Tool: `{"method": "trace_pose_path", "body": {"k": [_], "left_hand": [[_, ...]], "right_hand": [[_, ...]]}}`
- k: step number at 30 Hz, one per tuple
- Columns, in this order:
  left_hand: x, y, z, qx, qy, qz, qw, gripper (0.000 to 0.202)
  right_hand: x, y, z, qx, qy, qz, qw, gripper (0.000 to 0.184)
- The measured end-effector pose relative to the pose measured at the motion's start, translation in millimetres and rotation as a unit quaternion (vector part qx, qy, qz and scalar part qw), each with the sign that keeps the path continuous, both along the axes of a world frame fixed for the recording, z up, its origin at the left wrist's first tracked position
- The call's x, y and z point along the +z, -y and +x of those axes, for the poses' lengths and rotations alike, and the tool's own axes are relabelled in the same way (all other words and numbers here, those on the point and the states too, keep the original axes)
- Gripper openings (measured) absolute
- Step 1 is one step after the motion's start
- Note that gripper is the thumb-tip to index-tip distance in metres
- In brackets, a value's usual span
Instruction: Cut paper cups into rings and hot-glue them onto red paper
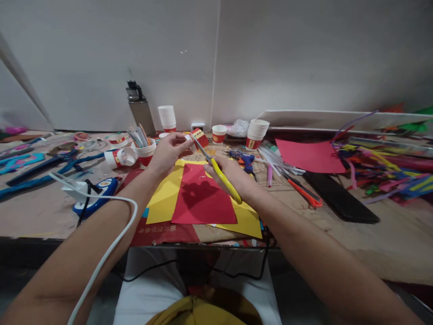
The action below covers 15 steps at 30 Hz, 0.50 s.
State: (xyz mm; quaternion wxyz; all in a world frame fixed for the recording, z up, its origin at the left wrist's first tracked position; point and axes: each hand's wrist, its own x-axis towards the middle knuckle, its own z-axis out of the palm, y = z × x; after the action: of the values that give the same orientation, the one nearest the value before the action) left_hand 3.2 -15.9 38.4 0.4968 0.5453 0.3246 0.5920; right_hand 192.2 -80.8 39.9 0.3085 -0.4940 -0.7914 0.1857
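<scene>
My left hand (172,152) pinches a red and white paper cup piece (200,137) above the middle of the table. In my right hand (227,170) is a pair of scissors with yellow handles (226,181), its blades pointing up and left against the cup piece. Whether the blades are apart I cannot tell. Below both hands lies a red paper sheet (204,203) on top of yellow paper (162,198), with the shadow of my hands falling across the red.
Stacks of paper cups (167,118) stand at the back. Nearer are a cup of pencils (145,151), a blue glue gun (244,159), an orange utility knife (306,193) and a black slab (341,198). A white cable (133,216) crosses my left forearm. Colourful strips (389,171) heap at right.
</scene>
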Motion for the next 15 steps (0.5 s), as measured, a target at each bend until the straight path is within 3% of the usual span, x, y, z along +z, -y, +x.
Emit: {"method": "trace_pose_path", "body": {"k": [7, 12, 15], "left_hand": [[-0.2, -0.9, -4.2, 0.001, 0.004, 0.009, 1.000, 0.031], [1.0, -3.5, -4.5, -0.046, 0.044, -0.051, 0.997, 0.032], [1.1, -3.6, -2.2, -0.039, 0.054, -0.061, 0.996, 0.031]], "right_hand": [[1.8, 3.5, -0.2, 0.006, -0.006, 0.004, 1.000, 0.022], [-4.4, 2.1, -2.6, -0.011, 0.014, 0.012, 1.000, 0.021], [-6.0, 1.9, -4.0, -0.031, 0.028, 0.007, 0.999, 0.020]]}}
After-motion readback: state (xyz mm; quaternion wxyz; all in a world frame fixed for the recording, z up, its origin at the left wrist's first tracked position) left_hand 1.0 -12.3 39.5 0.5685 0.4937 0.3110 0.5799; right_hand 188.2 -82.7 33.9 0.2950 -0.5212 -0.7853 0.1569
